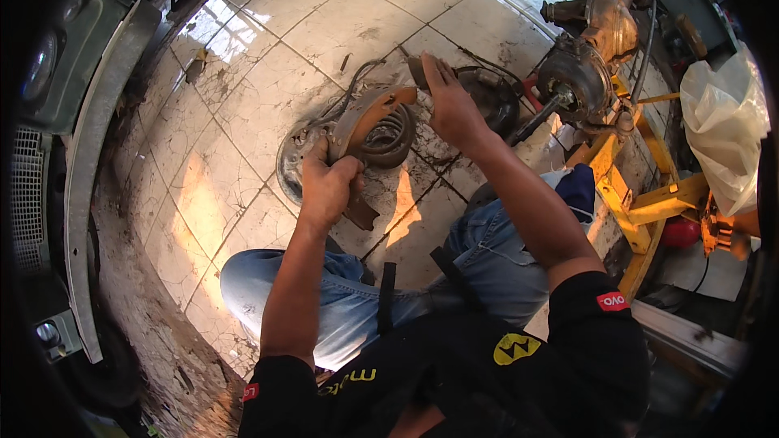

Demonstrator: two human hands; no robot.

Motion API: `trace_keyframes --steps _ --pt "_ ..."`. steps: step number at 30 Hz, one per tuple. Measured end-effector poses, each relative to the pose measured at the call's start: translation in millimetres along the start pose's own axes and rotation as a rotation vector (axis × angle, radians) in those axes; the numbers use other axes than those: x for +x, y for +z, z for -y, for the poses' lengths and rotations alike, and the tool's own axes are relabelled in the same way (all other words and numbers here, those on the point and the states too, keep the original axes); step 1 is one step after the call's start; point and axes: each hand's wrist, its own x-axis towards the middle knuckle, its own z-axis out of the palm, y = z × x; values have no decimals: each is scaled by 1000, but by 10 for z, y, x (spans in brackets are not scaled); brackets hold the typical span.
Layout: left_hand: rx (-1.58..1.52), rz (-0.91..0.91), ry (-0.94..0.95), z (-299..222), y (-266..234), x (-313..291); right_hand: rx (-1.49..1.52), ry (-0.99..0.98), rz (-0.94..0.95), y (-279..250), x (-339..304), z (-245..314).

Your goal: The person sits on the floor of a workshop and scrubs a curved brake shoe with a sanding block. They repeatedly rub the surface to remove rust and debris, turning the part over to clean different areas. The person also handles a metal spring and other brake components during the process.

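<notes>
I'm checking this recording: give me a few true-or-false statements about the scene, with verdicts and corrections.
1. The left hand grips a curved brown piece. True.
2. The right hand is clenched in a fist. False: its fingers are extended.
3. The floor is tiled. True.
4. The metal stand is blue. False: it is yellow.
5. The pale plastic bag is at the picture's left edge. False: it is toward the right edge.

Open tiles (pixel 243 105) left of left hand (pixel 327 185), axle assembly (pixel 580 73), yellow stand (pixel 669 197) obstructing right side
</notes>
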Motion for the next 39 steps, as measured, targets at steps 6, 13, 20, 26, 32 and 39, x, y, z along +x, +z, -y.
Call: trace_keyframes --steps 6,13,20,26,32,39 --pt "-79 -16 -59 -126 60 -46 -127 22 -6 97 -39 -220" --pt "-156 -95 -134 -74 38 26 -214 -352 -121 -30 30 304" --pt "-188 -47 -136 -78 26 -7 -78 -31 -40 -56 64 44" --pt "-225 -49 -213 -23 126 5 -365 -452 0 118 -14 246" --pt "-205 -3 -224 50 54 90 -26 -88 -130 -79 40 60" --pt "-211 -26 -192 121 118 56 -213 -36 57 68 53 -70"
